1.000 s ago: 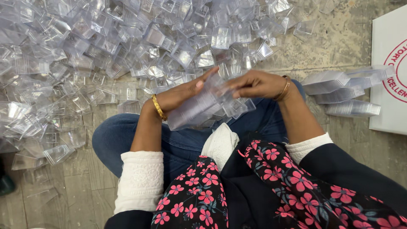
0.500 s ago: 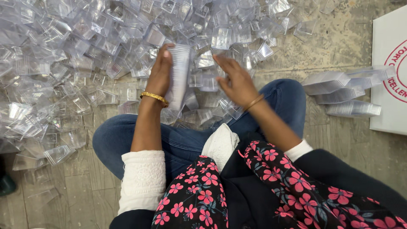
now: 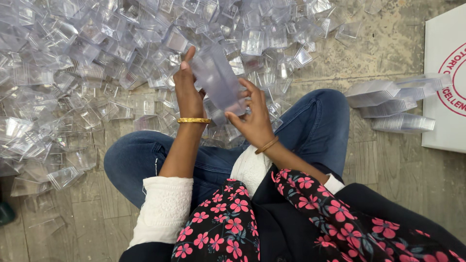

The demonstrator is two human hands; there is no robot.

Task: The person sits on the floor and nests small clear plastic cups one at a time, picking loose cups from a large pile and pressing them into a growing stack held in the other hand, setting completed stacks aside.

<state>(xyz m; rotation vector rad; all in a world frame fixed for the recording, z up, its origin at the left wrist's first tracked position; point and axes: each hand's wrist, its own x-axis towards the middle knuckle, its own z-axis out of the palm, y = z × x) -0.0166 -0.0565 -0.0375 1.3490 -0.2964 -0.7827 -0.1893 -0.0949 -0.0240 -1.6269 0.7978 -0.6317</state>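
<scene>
floor: worn wood planks; clear plastic boxes heaped | nested stacks; white carton

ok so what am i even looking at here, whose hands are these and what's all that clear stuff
There is no machine here. The one picture comes from a camera worn on a person's head, looking down at their own lap and hands as they sit cross-legged on a tiled floor.

The left hand and the right hand together hold a nested stack of clear plastic containers, tilted. Each wrist wears a bangle.

Spread over the floor in front of the knees is a big loose heap of small clear plastic containers. To the person's right lie a few finished stacks on their sides, next to a white box with red print.
</scene>
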